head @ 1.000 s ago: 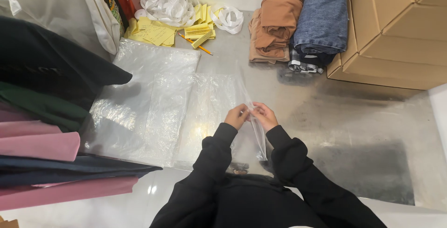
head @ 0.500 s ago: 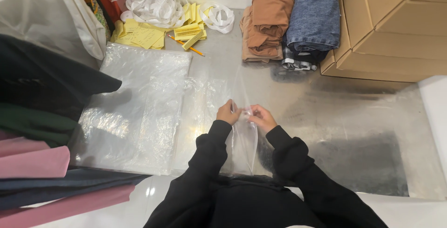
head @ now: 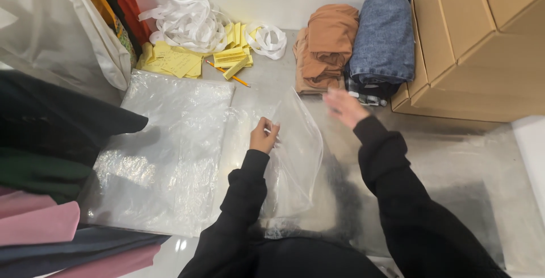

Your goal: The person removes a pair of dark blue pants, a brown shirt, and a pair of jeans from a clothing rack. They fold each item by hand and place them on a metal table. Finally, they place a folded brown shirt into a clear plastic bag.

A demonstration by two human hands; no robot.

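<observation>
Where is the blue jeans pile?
In the head view, the folded blue jeans sit top right, between the orange-brown folded cloth and the cardboard boxes.

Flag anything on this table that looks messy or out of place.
The yellow paper slips lie scattered, with white ribbon tangled over them and a pencil loose alongside. The folded clothes sit tidily.

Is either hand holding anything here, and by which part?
The left hand pinches the clear plastic bag at its upper edge. The right hand is open and holds nothing.
</observation>
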